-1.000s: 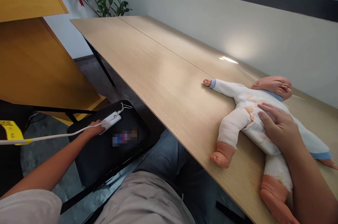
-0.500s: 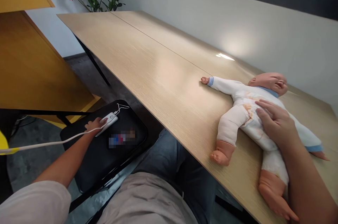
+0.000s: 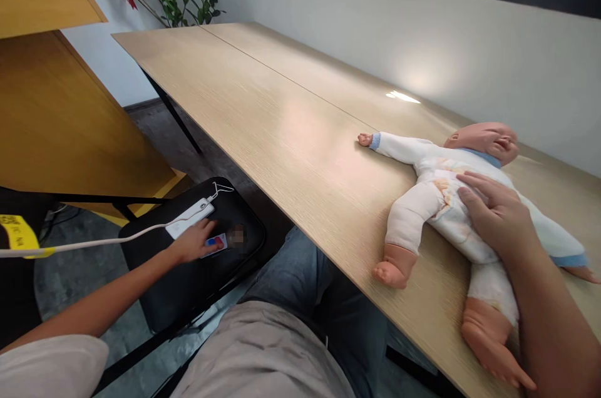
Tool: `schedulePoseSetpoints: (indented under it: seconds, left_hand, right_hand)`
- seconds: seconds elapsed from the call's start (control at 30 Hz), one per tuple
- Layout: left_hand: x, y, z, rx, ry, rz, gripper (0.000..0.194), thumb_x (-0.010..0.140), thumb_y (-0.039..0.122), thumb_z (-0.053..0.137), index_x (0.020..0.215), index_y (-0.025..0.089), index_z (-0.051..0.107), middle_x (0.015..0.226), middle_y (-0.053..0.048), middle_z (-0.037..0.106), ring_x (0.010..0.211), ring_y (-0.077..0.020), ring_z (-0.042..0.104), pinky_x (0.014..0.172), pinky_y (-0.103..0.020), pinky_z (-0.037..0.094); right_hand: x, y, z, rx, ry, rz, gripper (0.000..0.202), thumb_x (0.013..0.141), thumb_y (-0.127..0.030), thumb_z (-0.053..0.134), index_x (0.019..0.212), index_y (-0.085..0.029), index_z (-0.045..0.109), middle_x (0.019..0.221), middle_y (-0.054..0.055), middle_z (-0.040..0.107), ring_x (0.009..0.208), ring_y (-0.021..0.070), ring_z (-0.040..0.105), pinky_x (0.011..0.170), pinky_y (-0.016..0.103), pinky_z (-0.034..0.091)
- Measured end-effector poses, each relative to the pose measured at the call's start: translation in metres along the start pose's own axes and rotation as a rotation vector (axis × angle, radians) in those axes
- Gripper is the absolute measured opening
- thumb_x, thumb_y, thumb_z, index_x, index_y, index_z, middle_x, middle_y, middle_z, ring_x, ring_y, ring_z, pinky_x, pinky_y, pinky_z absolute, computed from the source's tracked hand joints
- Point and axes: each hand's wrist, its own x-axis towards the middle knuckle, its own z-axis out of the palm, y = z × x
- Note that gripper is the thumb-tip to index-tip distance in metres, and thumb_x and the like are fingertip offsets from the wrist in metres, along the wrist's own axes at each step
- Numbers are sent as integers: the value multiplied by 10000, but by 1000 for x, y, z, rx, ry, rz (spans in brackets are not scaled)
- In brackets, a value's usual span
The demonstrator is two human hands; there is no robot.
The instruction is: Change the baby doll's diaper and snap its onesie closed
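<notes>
On the table lies a baby doll on its back, in a white outfit with blue cuffs and collar and a stained white nappy. My right hand rests flat on its belly, fingers stretched out. Down at the left, my left hand reaches over a black chair seat, its fingers extended at the edge of a small printed card. Whether the fingertips grip the card is hard to see. Just beyond that hand sits a white power bank with a cable plugged in.
The wooden table runs along the wall. A white cable with a yellow tag crosses in front of my left arm. Wooden furniture stands at the left, and a green plant grows behind the table.
My left hand has left the power bank and moved right and toward me, to the card. My right hand stays on the doll; the view has shifted slightly.
</notes>
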Motion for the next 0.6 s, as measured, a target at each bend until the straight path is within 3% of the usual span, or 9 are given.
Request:
schedulePoseSetpoints:
  seconds: [0.1, 0.23, 0.33, 0.5, 0.6]
  left_hand:
    - [-9, 21, 24, 60, -42, 21, 1050, 661, 548, 785, 1573, 168, 427, 1441, -221, 538, 1296, -449, 530, 1062, -499, 424]
    - [-7, 27, 33, 89, -50, -22, 1012, 650, 424, 759, 1560, 145, 417, 1378, -223, 570, 1266, -440, 551, 1039, -471, 437]
    - [0, 27, 35, 82, -31, -107, 980, 658, 483, 754, 1517, 142, 425, 1361, -224, 572, 1258, -444, 555, 1025, -465, 445]
    - [11, 36, 52, 35, 16, -348, 871, 777, 685, 589, 1357, 50, 453, 1303, -329, 545, 1187, -511, 578, 917, -539, 475]
    - [15, 29, 49, -51, -13, -369, 884, 736, 742, 626, 1275, 55, 483, 1257, -316, 577, 1103, -461, 631, 872, -484, 494]
  right_hand:
    - [-1, 1, 0, -6, 1, 5, 432, 996, -515, 539, 1312, -285, 723, 1412, 58, 683, 1346, 286, 613, 1199, 484, 428]
    - [-2, 2, 0, -11, -4, 14, 440, 994, -522, 534, 1307, -280, 725, 1407, 67, 685, 1349, 286, 611, 1201, 485, 425]
    - [-3, 2, 0, -16, 3, 17, 437, 994, -523, 535, 1313, -290, 723, 1416, 60, 680, 1350, 283, 609, 1199, 484, 426]
    - [-3, 4, 1, -13, 3, 15, 440, 992, -532, 536, 1310, -293, 723, 1406, 57, 687, 1349, 280, 610, 1196, 488, 427]
    - [-3, 5, 1, -15, -1, 11, 444, 994, -536, 530, 1322, -300, 715, 1413, 52, 683, 1350, 278, 609, 1191, 492, 432]
